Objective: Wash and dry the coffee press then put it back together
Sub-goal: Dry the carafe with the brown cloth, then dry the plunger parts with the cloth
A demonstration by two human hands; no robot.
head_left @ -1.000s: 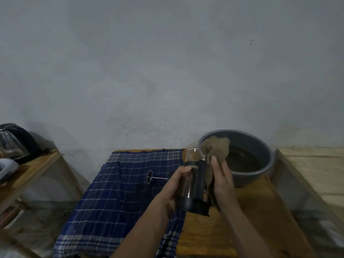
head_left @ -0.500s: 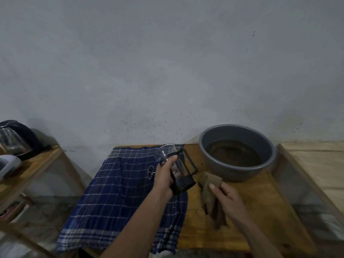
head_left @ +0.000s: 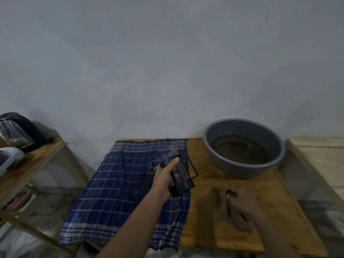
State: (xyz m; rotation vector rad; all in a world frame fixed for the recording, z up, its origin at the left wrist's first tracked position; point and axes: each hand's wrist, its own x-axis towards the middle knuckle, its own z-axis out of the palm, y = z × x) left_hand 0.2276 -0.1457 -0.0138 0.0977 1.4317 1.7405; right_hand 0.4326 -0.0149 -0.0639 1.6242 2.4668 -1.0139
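Your left hand (head_left: 164, 176) grips the coffee press carafe (head_left: 176, 173), tilted over the plaid cloth (head_left: 121, 183) near the counter's (head_left: 204, 211) middle, likely to set it down. Your right hand (head_left: 242, 202) clutches the brown rag (head_left: 225, 207) against the counter's front right.

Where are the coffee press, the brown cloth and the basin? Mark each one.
coffee press (head_left: 179, 174), head view, on the tilted glass body in its black frame.
brown cloth (head_left: 224, 205), head view, on the fold left of the right hand.
basin (head_left: 242, 170), head view, on the grey outer wall.
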